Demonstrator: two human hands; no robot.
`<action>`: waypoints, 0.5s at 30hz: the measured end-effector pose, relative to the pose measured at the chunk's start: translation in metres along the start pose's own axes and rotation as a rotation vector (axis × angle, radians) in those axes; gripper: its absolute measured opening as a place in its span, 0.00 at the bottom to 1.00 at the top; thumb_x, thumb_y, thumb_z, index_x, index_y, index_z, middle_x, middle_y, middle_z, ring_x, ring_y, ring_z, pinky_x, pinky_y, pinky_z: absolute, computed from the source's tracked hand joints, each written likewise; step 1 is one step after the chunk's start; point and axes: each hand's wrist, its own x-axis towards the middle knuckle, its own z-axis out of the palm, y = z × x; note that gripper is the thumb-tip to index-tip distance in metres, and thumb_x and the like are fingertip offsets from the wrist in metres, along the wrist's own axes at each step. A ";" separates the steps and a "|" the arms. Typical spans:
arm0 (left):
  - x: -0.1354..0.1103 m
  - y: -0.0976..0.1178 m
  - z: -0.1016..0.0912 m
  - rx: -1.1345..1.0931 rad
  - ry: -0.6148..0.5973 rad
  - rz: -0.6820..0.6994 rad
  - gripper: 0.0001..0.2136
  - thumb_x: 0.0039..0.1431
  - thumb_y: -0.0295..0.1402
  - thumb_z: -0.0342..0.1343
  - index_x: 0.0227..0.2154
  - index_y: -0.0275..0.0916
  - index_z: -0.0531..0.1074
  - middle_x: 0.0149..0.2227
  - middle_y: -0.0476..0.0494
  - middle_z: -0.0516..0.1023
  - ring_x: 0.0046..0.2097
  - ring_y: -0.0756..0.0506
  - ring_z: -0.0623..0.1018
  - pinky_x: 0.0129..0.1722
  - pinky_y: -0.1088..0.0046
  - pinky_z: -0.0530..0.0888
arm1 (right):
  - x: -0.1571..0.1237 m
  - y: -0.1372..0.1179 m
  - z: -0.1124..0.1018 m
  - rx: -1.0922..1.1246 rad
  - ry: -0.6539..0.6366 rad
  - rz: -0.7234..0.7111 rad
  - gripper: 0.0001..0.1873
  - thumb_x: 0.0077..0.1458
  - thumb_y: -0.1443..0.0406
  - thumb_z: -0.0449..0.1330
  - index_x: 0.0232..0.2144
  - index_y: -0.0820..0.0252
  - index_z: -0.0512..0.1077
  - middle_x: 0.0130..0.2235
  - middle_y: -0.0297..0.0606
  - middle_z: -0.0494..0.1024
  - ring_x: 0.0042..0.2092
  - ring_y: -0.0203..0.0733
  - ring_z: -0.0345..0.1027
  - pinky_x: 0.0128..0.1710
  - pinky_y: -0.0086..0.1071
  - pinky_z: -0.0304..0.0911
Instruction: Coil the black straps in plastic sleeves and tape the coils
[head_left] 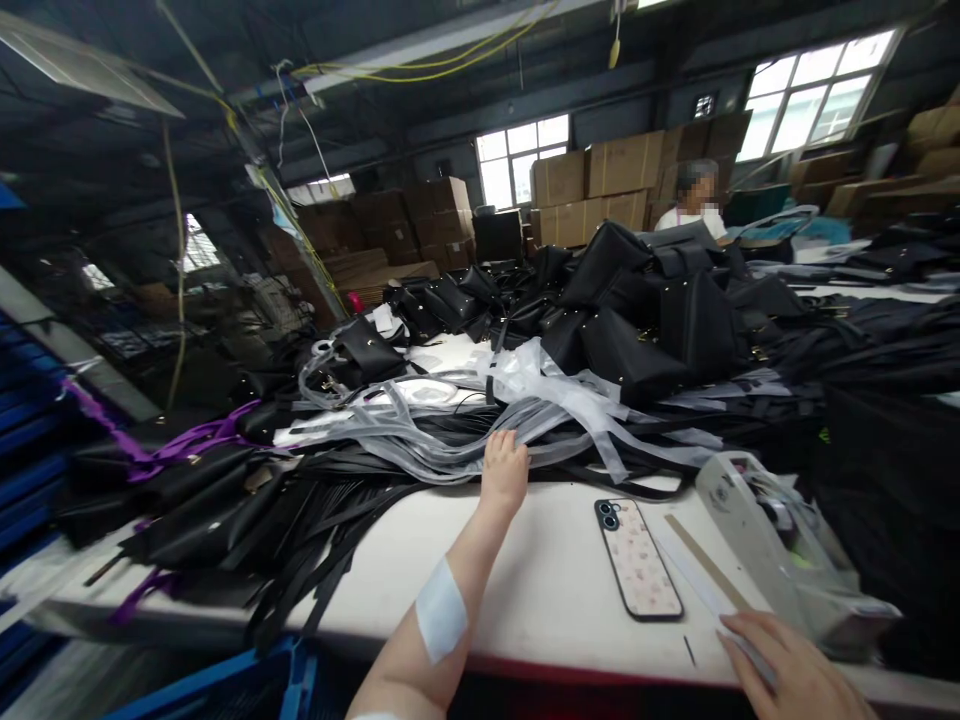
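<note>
My left hand [504, 470] reaches to the near edge of a long pile of black straps in clear plastic sleeves [420, 450]. Its fingers are curled down on the sleeved straps. At the lower right, my right hand [795, 670] has its thumb and fingers closed around the near end of a pale flat strip, much like a ruler [697, 575]. A tan strip [709, 560] lies alongside it. Between my hands a phone in a patterned pink case [641, 565] lies on the white table [540, 590], camera side up.
Black bags [637, 320] are heaped at the back. More bags [202, 510] and loose black straps lie left, with a purple ribbon [180, 445]. A grey-white container of small items [772, 540] stands right. A blue crate [225, 690] sits below. A person [690, 200] is behind the heap.
</note>
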 end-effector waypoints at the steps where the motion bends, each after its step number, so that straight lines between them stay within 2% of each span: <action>1: -0.002 0.001 0.001 -0.003 -0.013 0.007 0.04 0.59 0.27 0.54 0.34 0.38 0.74 0.50 0.38 0.74 0.54 0.39 0.71 0.60 0.54 0.62 | 0.000 -0.001 -0.003 0.010 -0.001 0.008 0.15 0.58 0.54 0.54 0.39 0.53 0.75 0.43 0.42 0.78 0.43 0.51 0.75 0.42 0.42 0.71; 3: -0.004 0.003 0.002 -0.009 -0.042 0.010 0.06 0.59 0.28 0.55 0.39 0.37 0.73 0.49 0.39 0.75 0.52 0.41 0.72 0.61 0.57 0.61 | 0.002 -0.002 -0.010 0.030 -0.025 0.045 0.16 0.58 0.52 0.53 0.39 0.53 0.75 0.44 0.41 0.78 0.43 0.50 0.75 0.42 0.41 0.71; 5: -0.003 0.003 0.003 -0.007 -0.079 0.005 0.14 0.57 0.29 0.58 0.46 0.36 0.70 0.50 0.39 0.74 0.53 0.41 0.72 0.62 0.57 0.60 | 0.004 -0.005 -0.015 0.064 -0.059 0.088 0.17 0.59 0.51 0.52 0.39 0.52 0.75 0.44 0.41 0.78 0.44 0.50 0.74 0.43 0.42 0.71; 7: 0.002 0.001 0.002 -0.002 -0.122 -0.005 0.17 0.56 0.29 0.59 0.49 0.35 0.69 0.47 0.38 0.76 0.52 0.41 0.73 0.62 0.57 0.59 | 0.007 -0.011 -0.020 0.114 -0.083 0.122 0.17 0.59 0.51 0.53 0.39 0.52 0.75 0.44 0.41 0.78 0.44 0.50 0.74 0.45 0.42 0.70; 11: 0.008 0.007 -0.014 -0.006 -0.202 0.016 0.05 0.59 0.30 0.55 0.36 0.36 0.73 0.37 0.38 0.79 0.46 0.40 0.77 0.55 0.59 0.65 | 0.015 -0.024 -0.031 0.292 -0.128 0.194 0.16 0.58 0.51 0.55 0.36 0.52 0.76 0.43 0.41 0.78 0.44 0.49 0.74 0.44 0.40 0.70; 13: -0.001 0.024 -0.029 -0.033 -0.244 0.049 0.08 0.60 0.37 0.56 0.32 0.38 0.73 0.34 0.39 0.79 0.40 0.39 0.78 0.45 0.63 0.71 | 0.021 -0.031 -0.040 0.428 -0.185 0.270 0.16 0.58 0.51 0.56 0.34 0.53 0.77 0.42 0.41 0.79 0.43 0.48 0.74 0.42 0.36 0.70; 15: -0.020 0.052 -0.045 -0.087 -0.333 0.107 0.13 0.60 0.44 0.55 0.31 0.40 0.74 0.30 0.43 0.80 0.34 0.40 0.79 0.34 0.68 0.71 | 0.030 -0.037 -0.049 0.605 -0.257 0.380 0.17 0.58 0.50 0.56 0.34 0.54 0.77 0.41 0.42 0.79 0.44 0.48 0.73 0.42 0.35 0.69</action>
